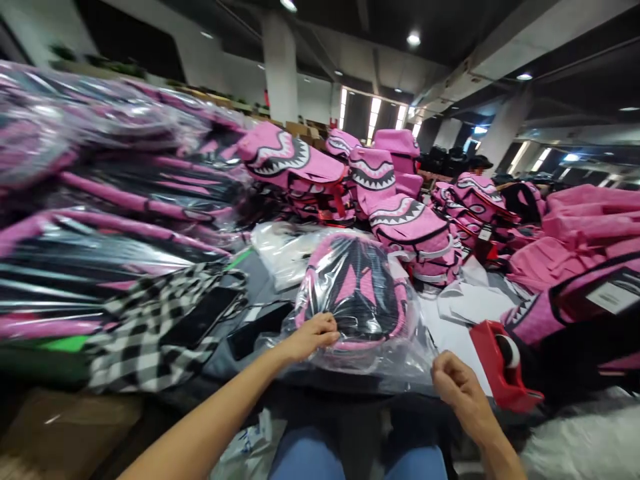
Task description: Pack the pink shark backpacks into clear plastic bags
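Observation:
A pink and black backpack lies in front of me inside a clear plastic bag, its black panel with two pink patches facing up. My left hand is at the near left side of the backpack, fingers curled on the plastic. Off to the right, my right hand is closed on the stretched corner of the same bag, apart from the backpack. Close by the right hand stands a red tape dispenser with a roll in it.
Plastic-wrapped backpacks are piled high at the left. Pink backpacks with shark-mouth prints are stacked behind, more at the right. A checkered cloth with a dark phone-like slab, clear bags and white paper lie around.

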A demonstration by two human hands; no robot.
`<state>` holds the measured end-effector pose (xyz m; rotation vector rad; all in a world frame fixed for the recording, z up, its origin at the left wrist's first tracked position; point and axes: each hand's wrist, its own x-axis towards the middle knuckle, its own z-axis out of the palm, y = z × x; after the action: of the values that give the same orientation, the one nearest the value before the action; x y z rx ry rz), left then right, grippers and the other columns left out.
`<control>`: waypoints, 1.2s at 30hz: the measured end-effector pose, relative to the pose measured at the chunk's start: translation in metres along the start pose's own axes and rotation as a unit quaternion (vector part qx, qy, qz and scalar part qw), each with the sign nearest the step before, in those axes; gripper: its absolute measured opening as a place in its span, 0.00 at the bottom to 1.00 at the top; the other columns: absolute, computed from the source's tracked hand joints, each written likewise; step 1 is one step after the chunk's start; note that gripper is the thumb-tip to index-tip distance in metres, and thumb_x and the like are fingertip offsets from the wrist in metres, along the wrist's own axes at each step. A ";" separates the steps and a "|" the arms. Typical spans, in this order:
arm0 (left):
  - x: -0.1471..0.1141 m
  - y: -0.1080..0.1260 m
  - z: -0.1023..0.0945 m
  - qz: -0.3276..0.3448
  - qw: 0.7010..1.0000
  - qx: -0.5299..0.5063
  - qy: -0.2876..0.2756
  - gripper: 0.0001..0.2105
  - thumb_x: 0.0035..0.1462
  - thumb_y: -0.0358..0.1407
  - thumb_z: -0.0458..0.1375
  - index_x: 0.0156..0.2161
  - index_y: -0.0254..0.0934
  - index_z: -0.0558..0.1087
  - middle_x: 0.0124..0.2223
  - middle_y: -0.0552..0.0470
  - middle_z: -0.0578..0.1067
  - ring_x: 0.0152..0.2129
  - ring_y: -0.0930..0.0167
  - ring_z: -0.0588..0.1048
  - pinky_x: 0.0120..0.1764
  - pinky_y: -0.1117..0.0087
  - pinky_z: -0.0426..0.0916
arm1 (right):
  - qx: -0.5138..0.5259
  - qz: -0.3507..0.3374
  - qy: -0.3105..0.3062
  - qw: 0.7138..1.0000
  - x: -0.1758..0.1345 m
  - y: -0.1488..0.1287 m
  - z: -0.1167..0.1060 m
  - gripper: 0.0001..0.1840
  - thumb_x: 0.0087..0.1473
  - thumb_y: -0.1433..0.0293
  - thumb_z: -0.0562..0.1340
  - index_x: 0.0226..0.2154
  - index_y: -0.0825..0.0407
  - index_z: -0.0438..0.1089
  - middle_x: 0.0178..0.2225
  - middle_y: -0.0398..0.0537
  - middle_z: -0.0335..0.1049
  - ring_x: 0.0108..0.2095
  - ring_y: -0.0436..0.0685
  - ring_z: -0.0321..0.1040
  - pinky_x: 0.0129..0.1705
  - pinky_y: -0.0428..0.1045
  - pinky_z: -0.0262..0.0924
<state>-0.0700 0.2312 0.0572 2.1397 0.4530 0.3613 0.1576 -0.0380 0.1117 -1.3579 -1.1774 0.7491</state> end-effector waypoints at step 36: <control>-0.047 -0.038 -0.045 -0.048 0.980 0.171 0.090 0.17 0.64 0.51 0.57 0.32 0.40 0.77 0.41 0.52 0.74 0.43 0.65 0.69 0.51 0.62 0.58 | -0.372 -0.139 0.009 0.917 0.071 0.028 0.015 0.16 0.61 0.52 0.60 0.37 0.48 0.67 0.34 0.47 0.71 0.34 0.57 0.68 0.36 0.50 0.60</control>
<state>-0.1382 0.2631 0.0467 2.4167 0.7650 0.4500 0.1711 0.0367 0.0962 -1.7400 -1.6904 0.0573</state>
